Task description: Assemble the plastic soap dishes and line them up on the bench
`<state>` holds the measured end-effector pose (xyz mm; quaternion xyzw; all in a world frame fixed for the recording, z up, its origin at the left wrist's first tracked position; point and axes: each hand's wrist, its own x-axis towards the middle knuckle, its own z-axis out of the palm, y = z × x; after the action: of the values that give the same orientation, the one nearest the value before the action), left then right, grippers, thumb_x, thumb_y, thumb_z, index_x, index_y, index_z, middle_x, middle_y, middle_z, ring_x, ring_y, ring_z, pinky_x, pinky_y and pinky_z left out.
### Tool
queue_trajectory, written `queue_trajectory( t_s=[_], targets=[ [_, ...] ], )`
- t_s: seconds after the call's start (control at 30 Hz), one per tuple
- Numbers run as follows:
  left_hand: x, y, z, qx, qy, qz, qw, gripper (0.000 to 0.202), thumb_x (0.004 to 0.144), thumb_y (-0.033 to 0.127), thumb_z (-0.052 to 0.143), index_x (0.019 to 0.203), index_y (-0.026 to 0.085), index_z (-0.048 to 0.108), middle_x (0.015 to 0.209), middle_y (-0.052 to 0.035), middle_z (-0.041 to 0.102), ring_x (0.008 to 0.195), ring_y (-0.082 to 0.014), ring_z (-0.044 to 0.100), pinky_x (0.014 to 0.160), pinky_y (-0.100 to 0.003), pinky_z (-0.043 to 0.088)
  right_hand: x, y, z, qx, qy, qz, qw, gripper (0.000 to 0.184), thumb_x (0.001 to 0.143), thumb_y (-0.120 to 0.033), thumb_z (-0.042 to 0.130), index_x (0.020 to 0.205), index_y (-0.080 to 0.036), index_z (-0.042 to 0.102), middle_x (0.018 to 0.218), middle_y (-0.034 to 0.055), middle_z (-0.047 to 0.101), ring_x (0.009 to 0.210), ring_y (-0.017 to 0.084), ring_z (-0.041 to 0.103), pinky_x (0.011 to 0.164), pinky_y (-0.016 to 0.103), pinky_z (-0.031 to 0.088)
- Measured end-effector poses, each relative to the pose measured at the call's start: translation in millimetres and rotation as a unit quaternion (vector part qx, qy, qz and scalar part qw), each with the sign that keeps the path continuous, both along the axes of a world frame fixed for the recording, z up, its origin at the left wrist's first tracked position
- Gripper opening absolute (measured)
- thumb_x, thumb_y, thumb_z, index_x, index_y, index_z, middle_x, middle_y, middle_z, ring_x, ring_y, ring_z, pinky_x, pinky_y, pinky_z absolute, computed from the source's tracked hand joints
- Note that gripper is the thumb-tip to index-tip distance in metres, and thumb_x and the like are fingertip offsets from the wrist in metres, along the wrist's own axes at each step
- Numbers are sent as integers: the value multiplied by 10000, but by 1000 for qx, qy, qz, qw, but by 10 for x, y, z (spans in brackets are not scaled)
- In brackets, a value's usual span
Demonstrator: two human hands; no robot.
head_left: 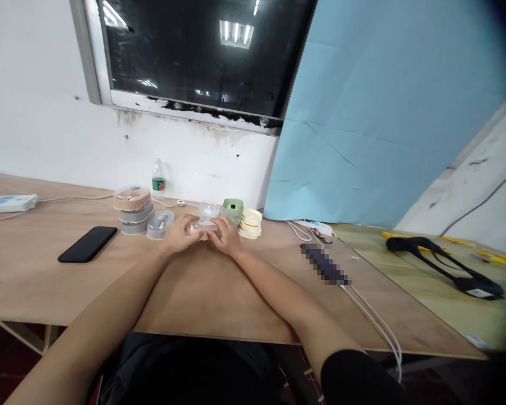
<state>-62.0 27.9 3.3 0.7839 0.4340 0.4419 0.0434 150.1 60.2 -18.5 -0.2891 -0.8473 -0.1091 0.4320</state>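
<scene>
Both hands grip a low, see-through plastic piece (204, 226), which looks like a container lid, just above the wooden table. My left hand (182, 233) has its fingers curled on the left side. On the opposite side is my right hand (226, 235), thumb and fingers closed on the edge. Right behind it stands another clear plastic piece (209, 209). A green square container (233, 208) and a stack of cream lids or trays (250, 223) sit just right of my right hand. Left of my left hand is a grey container with a clear lid (159, 224).
A peach container (132, 198) tops a stack of grey ones (134, 226). A bottle (158, 179) stands by the wall. A black phone (87, 244) lies at left, a power strip (9, 203) beyond it. White cables (377, 318) and a black strap-like device (444, 264) lie at right.
</scene>
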Motion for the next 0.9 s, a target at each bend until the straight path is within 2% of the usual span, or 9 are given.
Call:
queue_trajectory(
  t_s=[0.1,0.2,0.27,0.37,0.43,0.5,0.63,0.77,0.9],
  targets=[
    [43,4,-46,-70,23,-67,995,447,715,384,625,1112,178,605,1144,-81,619,1073,-257,578,964,-385,449,30,10,16,-6,-28,22,999,436,870,-447,514,1203,-171,568,1137,123,561,1063,243,519,945,396,430],
    [41,9,-36,-99,-16,-69,993,431,696,374,630,1080,178,623,1134,-80,629,1076,-264,577,977,-403,439,97,39,27,-15,-58,44,997,471,850,-494,535,1201,-183,574,1132,111,567,1059,243,522,938,395,433],
    [34,5,-7,-109,-71,-69,989,420,736,422,612,1074,172,629,1118,-82,646,1063,-261,588,966,-401,447,123,55,25,-10,-50,31,998,518,839,-506,548,1239,-177,547,1160,119,555,1083,249,514,951,403,426],
    [33,11,21,-108,-180,-55,976,453,818,539,528,1024,152,640,1021,-82,679,970,-251,628,865,-371,499,123,74,2,15,-12,-23,1000,530,854,-465,539,1295,-175,499,1205,132,535,1120,258,498,970,420,411],
    [35,40,12,-112,-253,-24,961,518,849,601,452,992,139,637,945,-83,683,864,-245,651,754,-357,526,99,74,-25,41,8,-61,997,505,863,-436,534,1297,-179,503,1203,135,537,1126,264,497,969,426,404],
    [39,91,-16,-109,-303,19,947,560,871,628,384,978,137,631,923,-88,676,822,-243,654,712,-359,530,49,49,-53,66,8,-92,994,471,864,-423,540,1272,-188,535,1191,135,546,1109,270,507,963,430,394],
    [86,172,-66,-64,-335,76,937,553,921,587,289,986,158,631,1025,-111,661,1010,-253,612,876,-395,491,-154,-74,-30,83,-53,-86,991,429,877,-415,536,1261,-225,560,1224,122,550,1107,261,513,963,421,358],
    [218,118,-60,-87,-358,3,930,497,951,507,271,1173,164,554,1200,-112,607,1149,-228,555,953,-384,462,-402,-159,133,52,-84,-44,994,454,901,-430,509,1283,-184,526,1241,125,563,1129,233,507,945,371,359],
    [284,34,-28,-92,-301,-18,949,424,944,443,350,1247,182,489,1319,-98,539,1275,-211,460,1089,-372,335,-498,-133,280,30,-97,-45,994,281,965,-326,406,1076,-185,622,1079,94,646,993,198,567,889,348,368]
  ],
)
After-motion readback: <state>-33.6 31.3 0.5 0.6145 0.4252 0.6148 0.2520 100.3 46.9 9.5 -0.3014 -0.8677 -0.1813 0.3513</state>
